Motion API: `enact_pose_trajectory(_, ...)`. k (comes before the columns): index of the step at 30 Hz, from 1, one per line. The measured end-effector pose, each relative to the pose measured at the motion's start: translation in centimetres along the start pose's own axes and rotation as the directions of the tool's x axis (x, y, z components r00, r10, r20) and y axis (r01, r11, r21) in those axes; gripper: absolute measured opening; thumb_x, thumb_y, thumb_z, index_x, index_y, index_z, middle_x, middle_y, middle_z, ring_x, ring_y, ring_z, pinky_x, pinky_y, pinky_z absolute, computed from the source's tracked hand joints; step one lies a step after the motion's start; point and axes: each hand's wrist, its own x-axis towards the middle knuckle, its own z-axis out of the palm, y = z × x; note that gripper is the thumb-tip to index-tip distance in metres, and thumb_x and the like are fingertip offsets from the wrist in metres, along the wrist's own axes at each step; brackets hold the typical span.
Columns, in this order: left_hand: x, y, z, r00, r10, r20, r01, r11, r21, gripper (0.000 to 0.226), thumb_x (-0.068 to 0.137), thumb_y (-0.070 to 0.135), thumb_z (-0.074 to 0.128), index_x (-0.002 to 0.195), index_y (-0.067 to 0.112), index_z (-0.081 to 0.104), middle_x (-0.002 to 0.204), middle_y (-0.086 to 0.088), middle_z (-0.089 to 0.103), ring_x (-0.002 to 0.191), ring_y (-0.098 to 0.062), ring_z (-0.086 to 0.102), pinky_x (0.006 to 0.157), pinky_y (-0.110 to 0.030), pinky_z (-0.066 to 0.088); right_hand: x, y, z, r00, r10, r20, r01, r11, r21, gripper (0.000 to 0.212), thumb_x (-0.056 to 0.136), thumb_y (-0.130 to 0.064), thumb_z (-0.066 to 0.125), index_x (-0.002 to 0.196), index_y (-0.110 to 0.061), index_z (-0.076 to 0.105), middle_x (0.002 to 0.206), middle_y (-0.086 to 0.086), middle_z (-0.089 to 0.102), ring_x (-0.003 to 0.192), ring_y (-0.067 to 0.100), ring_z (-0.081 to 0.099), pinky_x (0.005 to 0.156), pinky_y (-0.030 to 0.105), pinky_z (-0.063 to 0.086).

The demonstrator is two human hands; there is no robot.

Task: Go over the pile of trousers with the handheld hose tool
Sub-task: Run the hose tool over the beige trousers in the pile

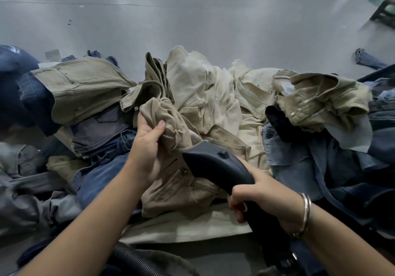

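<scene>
A jumbled pile of trousers (213,96) spreads across the middle of the head view: khaki, cream and blue denim pairs. My left hand (147,145) grips a bunched fold of tan trousers (168,121) and lifts it off the pile. My right hand (254,192) is curled round the handle of a dark handheld hose tool (215,164). The tool's head points up and left and lies against the tan cloth just below my left hand. A ribbed black hose (134,260) runs along the bottom edge.
Bare grey floor (192,19) lies beyond the pile. Blue jeans (342,168) are heaped at the right and grey and blue pairs (32,190) at the left. A dark frame (384,12) stands at the upper right corner. A metal bangle (305,213) circles my right wrist.
</scene>
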Motion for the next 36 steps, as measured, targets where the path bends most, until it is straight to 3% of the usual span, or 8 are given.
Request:
enact_pose_trajectory(6, -1.1, -1.2, 0.6, 0.997, -0.060, 0.056, 0.054, 0.992, 0.112, 0.047, 0.099, 0.001, 0.037, 0.126, 0.037, 0.047, 0.118, -0.001, 0.062, 0.088, -0.009, 0.069, 0.072, -0.026, 0.057, -0.2, -0.8, -0.3, 0.997, -0.074, -0.030, 0.076, 0.995, 0.057, 0.045, 0.061, -0.002, 0.061, 0.103, -0.016, 0.055, 0.056, 0.010, 0.056, 0.043, 0.021, 0.053, 0.044, 0.027, 0.045)
enact_pose_trajectory(10, -1.6, -1.5, 0.8, 0.981, -0.147, 0.131, 0.141, 0.989, 0.048, 0.047, 0.099, 0.001, 0.037, 0.131, 0.034, 0.045, 0.114, -0.004, 0.065, 0.083, -0.010, 0.071, 0.061, -0.023, 0.055, 0.5, -1.0, -0.1, 0.996, -0.071, -0.058, 0.076, 0.993, 0.089, 0.043, 0.062, -0.002, 0.059, 0.104, -0.010, 0.054, 0.052, 0.009, 0.055, 0.042, 0.020, 0.052, 0.044, 0.026, 0.045)
enact_pose_trajectory(17, -2.4, -1.8, 1.2, 0.954, -0.224, 0.201, 0.222, 0.975, 0.031, 0.046, 0.097, -0.001, 0.035, 0.124, 0.032, 0.052, 0.112, -0.002, 0.070, 0.096, -0.017, 0.069, 0.076, -0.031, 0.058, 0.7, -2.3, -1.7, 0.969, -0.135, -0.209, 0.185, 0.953, 0.241, 0.019, 0.053, -0.002, 0.061, 0.071, -0.007, 0.057, 0.046, 0.013, 0.044, 0.038, 0.022, 0.047, 0.041, 0.027, 0.042)
enact_pose_trajectory(23, -2.1, -1.4, 1.0, 0.967, -0.216, 0.137, 0.218, 0.976, 0.004, 0.046, 0.096, -0.001, 0.032, 0.128, 0.026, 0.052, 0.126, -0.008, 0.063, 0.108, -0.022, 0.065, 0.086, -0.034, 0.056, -0.1, -0.1, 0.3, 0.999, -0.033, 0.017, 0.031, 0.991, 0.133, 0.049, 0.061, -0.004, 0.064, 0.108, -0.011, 0.054, 0.053, 0.007, 0.058, 0.042, 0.020, 0.055, 0.044, 0.025, 0.046)
enact_pose_trajectory(26, -1.8, -1.1, 0.8, 0.966, -0.227, 0.126, 0.230, 0.973, -0.008, 0.045, 0.096, 0.000, 0.031, 0.126, 0.026, 0.053, 0.128, -0.011, 0.062, 0.112, -0.026, 0.062, 0.098, -0.044, 0.047, 0.8, -0.8, 0.4, 0.998, -0.051, -0.022, 0.053, 0.989, 0.140, 0.048, 0.063, -0.002, 0.060, 0.110, -0.010, 0.053, 0.053, 0.008, 0.057, 0.042, 0.020, 0.053, 0.043, 0.026, 0.045)
enact_pose_trajectory(30, -2.2, -1.4, 0.8, 0.932, -0.277, 0.235, 0.289, 0.957, -0.017, 0.049, 0.085, 0.003, 0.040, 0.126, 0.023, 0.056, 0.113, -0.010, 0.068, 0.090, -0.020, 0.068, 0.078, -0.035, 0.056, 2.0, -2.2, -0.2, 0.987, -0.105, -0.125, 0.127, 0.975, 0.180, 0.028, 0.062, -0.001, 0.059, 0.089, -0.004, 0.052, 0.047, 0.007, 0.052, 0.039, 0.020, 0.051, 0.042, 0.025, 0.043)
enact_pose_trajectory(32, -2.7, -1.3, 1.0, 0.891, -0.316, 0.326, 0.340, 0.940, -0.021, 0.050, 0.076, 0.008, 0.050, 0.123, 0.019, 0.063, 0.112, -0.012, 0.067, 0.091, -0.021, 0.067, 0.080, -0.034, 0.055, 3.0, -3.0, -1.2, 0.974, -0.084, -0.212, 0.132, 0.966, 0.224, 0.017, 0.068, 0.000, 0.060, 0.082, -0.002, 0.051, 0.045, 0.007, 0.050, 0.038, 0.019, 0.049, 0.041, 0.024, 0.042)
enact_pose_trajectory(36, -1.7, 1.4, 0.2, 0.793, -0.267, 0.548, 0.413, 0.896, -0.161, 0.057, 0.071, 0.012, 0.063, 0.128, 0.011, 0.059, 0.117, -0.017, 0.064, 0.104, -0.030, 0.064, 0.087, -0.039, 0.053, 5.3, -3.0, -3.4, 0.904, -0.068, -0.422, 0.190, 0.948, 0.254, 0.033, 0.082, 0.005, 0.057, 0.112, -0.007, 0.051, 0.064, 0.007, 0.058, 0.052, 0.017, 0.054, 0.049, 0.028, 0.046)
